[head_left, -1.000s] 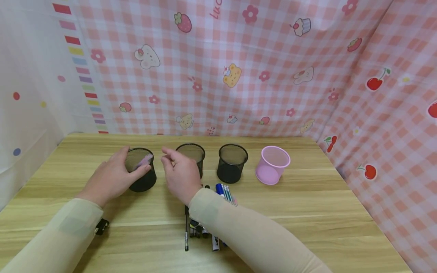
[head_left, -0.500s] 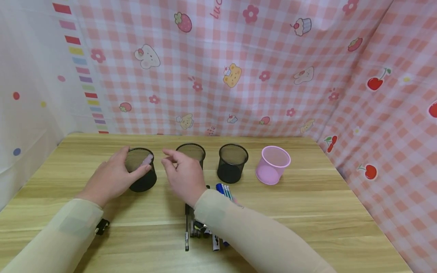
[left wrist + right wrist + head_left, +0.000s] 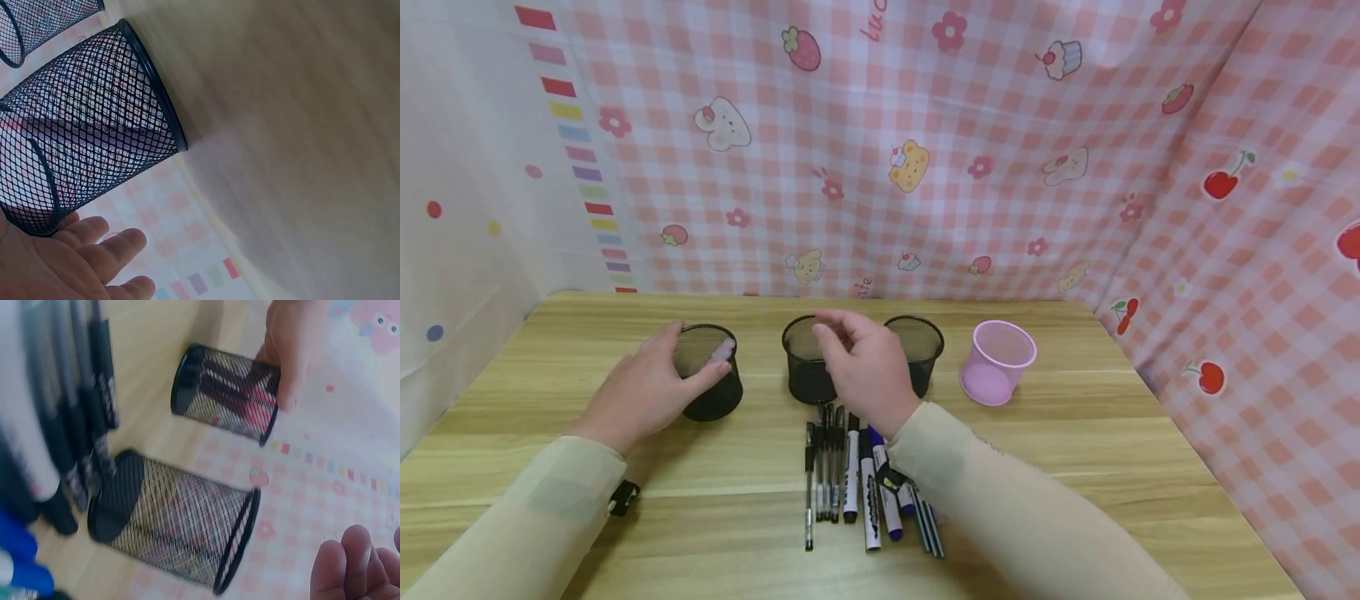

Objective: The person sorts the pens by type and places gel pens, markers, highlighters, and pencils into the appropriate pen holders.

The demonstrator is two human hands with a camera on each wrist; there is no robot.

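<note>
My left hand (image 3: 643, 387) holds the leftmost black mesh pen cup (image 3: 715, 404) by its rim, with the thumb on the near side and the fingers at the far left. Inside that cup leans a pale purple item (image 3: 722, 351). In the left wrist view the upright cup (image 3: 106, 119) shows dark shapes through its mesh. My right hand (image 3: 872, 371) hovers between the two other black mesh cups, its fingers loosely bent with nothing between them. Below it lie gel pens (image 3: 827, 467), whiteboard markers (image 3: 852, 475) and teal pencils (image 3: 929, 525), partly covered by the right sleeve.
The second black mesh cup (image 3: 808, 379) and the third (image 3: 925, 346) stand in a row with a pink cup (image 3: 996, 375) at the right. Behind the wooden table (image 3: 1075, 467) hangs a pink checked cloth (image 3: 850, 125).
My right hand has moved right, from beside the left cup to between the second and third cups, uncovering more pens and markers. My left hand has stayed on its cup.
</note>
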